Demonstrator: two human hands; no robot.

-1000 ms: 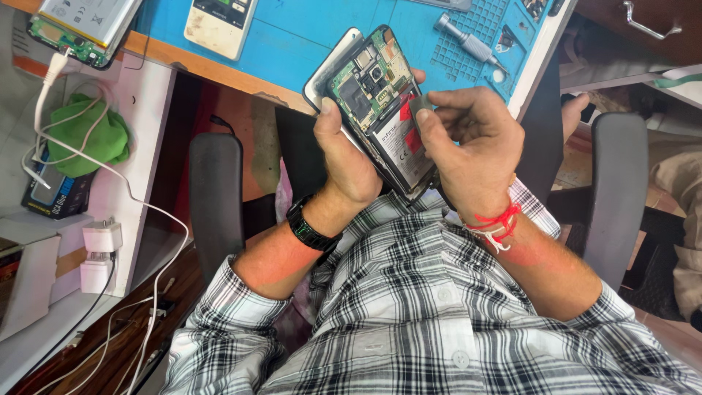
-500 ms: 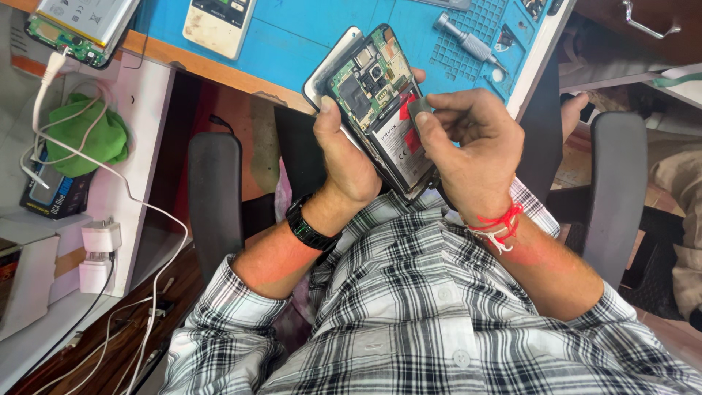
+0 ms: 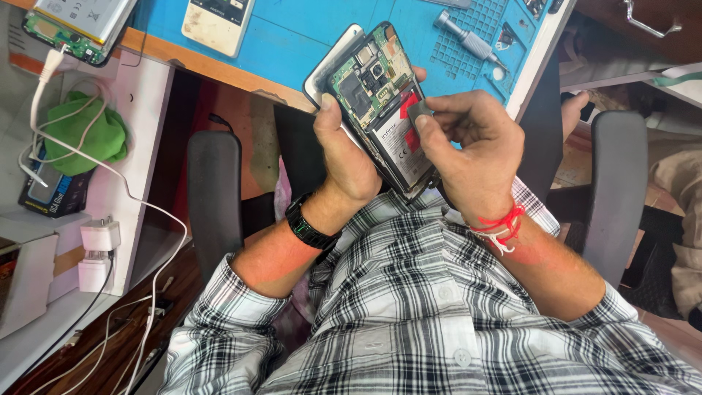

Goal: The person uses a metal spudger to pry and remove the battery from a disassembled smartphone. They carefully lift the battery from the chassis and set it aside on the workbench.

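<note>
Two bare hands hold one opened phone point(image 3: 380, 102) above the person's lap, its back cover removed so that the circuit board and the battery face the camera. Left hand point(image 3: 349, 157): the fingers are wrapped round the phone's left edge and clamped on it, with the thumb lying along that edge beside the circuit board and the remaining fingers hidden behind the body. Right hand point(image 3: 468, 143): the thumb and forefinger are pinched together on a small grey flat piece point(image 3: 420, 113), which sits against the right edge of the phone, just beside the red label on the battery; the other fingers are curled into the palm below it. A black wristwatch point(image 3: 308, 225) sits on the wrist below the left-hand fingers, and a red thread band point(image 3: 502, 223) on the wrist below the right-hand fingers. Beyond the fingertips lies a blue work mat point(image 3: 292, 36) on the bench edge. On it, up and left of the left thumb, lies a pale phone point(image 3: 218, 22); up and right of the right-hand fingers lies a grey screwdriver point(image 3: 468, 40). Well to the left of the left hand are a green cloth point(image 3: 84, 135), white cables point(image 3: 110, 175) and two white chargers point(image 3: 95, 252). Black chair armrests point(image 3: 213, 197) stand either side of the forearms.
</note>
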